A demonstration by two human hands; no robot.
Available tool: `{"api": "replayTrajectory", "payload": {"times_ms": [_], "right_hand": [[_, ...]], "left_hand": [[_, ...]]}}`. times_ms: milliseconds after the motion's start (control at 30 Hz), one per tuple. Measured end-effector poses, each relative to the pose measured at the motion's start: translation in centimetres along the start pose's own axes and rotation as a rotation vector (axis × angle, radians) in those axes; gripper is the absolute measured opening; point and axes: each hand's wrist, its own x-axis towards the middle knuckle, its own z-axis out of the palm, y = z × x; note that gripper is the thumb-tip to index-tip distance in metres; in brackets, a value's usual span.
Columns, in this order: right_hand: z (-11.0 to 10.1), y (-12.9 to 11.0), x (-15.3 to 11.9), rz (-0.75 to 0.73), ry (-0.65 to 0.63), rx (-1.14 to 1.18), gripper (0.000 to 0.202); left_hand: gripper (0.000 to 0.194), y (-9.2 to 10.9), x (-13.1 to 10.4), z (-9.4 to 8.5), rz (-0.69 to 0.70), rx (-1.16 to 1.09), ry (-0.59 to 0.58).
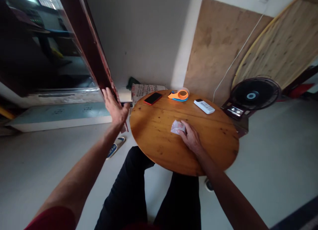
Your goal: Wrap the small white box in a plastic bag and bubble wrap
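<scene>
My right hand [190, 136] rests over the round wooden table [159, 140], its thumb and fingers closed on a small pale, crumpled packet [177, 126]. Out to the left, beyond the table's edge, my left hand [115, 107] is raised beside the dark red door frame [99, 64], fingers spread and nothing held. Whether it touches the frame is hard to tell. On the far part of the table lie a phone with a red edge [153, 98], an orange tape dispenser [179, 94] and a white remote-like device [204, 106].
A black round fan [252, 95] stands right of the table. Behind are a brown board [221, 44] and a large round wooden panel [278, 41] against the wall. A white cable hangs down there. A slipper [116, 147] lies on the floor at left.
</scene>
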Motion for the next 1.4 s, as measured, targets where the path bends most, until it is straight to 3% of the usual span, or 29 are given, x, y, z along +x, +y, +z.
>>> {"api": "replayTrajectory", "payload": {"times_ms": [67,200,300,467,733,1100,1400], "right_hand": [[-0.1,0.0,0.0,0.006,-0.004,0.003,0.048],[-0.1,0.0,-0.1,0.012,0.001,0.016,0.044],[-0.1,0.0,-0.1,0.010,0.010,0.025,0.042],[-0.2,-0.1,0.1,-0.048,-0.006,0.060,0.036],[0.0,0.1,-0.1,-0.110,0.065,-0.057,0.037],[0.0,0.0,-0.2,-0.151,0.077,-0.178,0.032],[-0.4,-0.4,0.1,-0.099,0.066,-0.141,0.024]], "left_hand": [[0.092,2.2,-3.3,1.5,0.155,-0.025,-0.053],[0.063,6.8,-9.8,5.4,0.284,-0.223,-0.536],[0.053,8.9,-12.3,8.2,0.303,-0.364,-0.675],[0.037,9.6,-13.7,10.8,0.177,-0.544,-0.726],[0.035,9.7,-14.2,10.5,-0.011,-0.709,-0.744],[0.032,10.0,-14.3,10.5,-0.035,-0.703,-0.733],[0.033,10.1,-14.2,10.5,-0.033,-0.712,-0.733]]}}
